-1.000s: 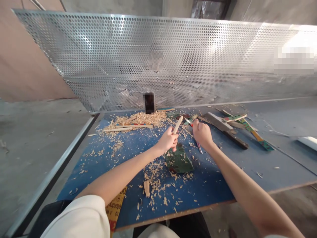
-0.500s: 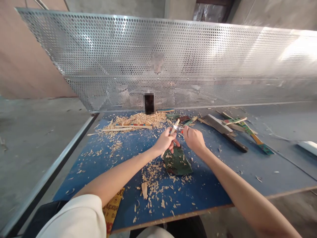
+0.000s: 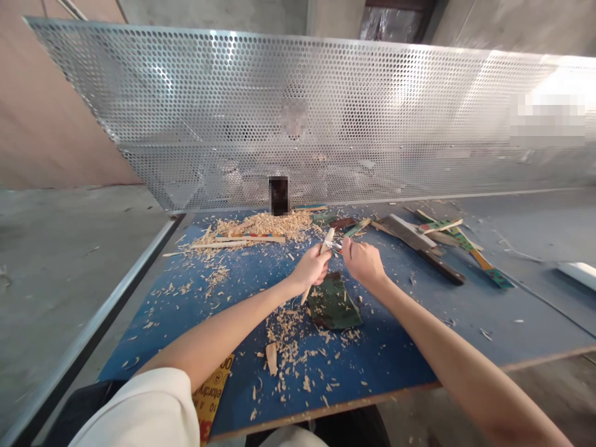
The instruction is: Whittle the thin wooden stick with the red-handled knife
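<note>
In the centre of the frame, the left hand (image 3: pixel 311 268) is closed around a pale slim wooden stick (image 3: pixel 329 238), which slants up to the right. The right hand (image 3: pixel 364 257), beside its upper end, grasps a small shiny-bladed knife (image 3: pixel 334 246), which seems to touch the wood.

On the blue flat bench (image 3: pixel 395 354), the dark green rectangular sheet (image 3: pixel 333 313) is the landmark. Behind and left of it lies the pale heaped wood-shaving pile (image 3: pixel 261 223); farther behind stands the silvery flat perforated metal panel (image 3: pixel 279 81). Right and behind lies the grey rectangular-bladed metal cleaver (image 3: pixel 416 242). Before it, leftward, lies the pale short wooden piece (image 3: pixel 271 359).
</note>
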Action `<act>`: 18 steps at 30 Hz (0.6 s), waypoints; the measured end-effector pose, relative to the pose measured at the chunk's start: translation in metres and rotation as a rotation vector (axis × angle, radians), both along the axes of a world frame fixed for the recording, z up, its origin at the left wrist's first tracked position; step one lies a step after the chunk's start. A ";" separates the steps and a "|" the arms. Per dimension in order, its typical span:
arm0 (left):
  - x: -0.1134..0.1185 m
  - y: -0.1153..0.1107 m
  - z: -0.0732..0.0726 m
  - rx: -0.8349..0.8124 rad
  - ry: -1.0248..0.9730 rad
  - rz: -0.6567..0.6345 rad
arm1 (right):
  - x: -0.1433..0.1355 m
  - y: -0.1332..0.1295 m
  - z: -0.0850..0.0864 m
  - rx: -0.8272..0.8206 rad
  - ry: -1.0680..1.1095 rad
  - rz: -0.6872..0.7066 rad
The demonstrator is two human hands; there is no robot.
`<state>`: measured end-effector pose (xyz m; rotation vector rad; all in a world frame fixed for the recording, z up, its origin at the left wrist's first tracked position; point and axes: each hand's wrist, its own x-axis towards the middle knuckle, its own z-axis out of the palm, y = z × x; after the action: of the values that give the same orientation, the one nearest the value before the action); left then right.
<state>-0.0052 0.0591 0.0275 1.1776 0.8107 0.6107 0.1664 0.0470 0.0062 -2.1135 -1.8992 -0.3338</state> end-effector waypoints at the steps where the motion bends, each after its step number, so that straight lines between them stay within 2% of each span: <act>1: 0.000 -0.001 0.001 -0.008 0.010 0.000 | -0.001 0.001 0.000 0.005 -0.012 -0.004; 6: 0.000 -0.007 0.006 -0.063 0.073 0.012 | 0.000 0.006 0.001 -0.022 -0.036 -0.004; 11: 0.002 -0.008 0.005 -0.012 0.205 0.078 | 0.002 0.012 -0.002 0.002 -0.023 -0.024; 18: 0.005 -0.006 0.014 -0.111 0.183 0.100 | -0.004 0.014 -0.008 0.045 -0.008 -0.047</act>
<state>0.0000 0.0536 0.0412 1.1071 1.0507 0.5381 0.1625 0.0614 -0.0013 -2.1333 -1.8315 -0.3925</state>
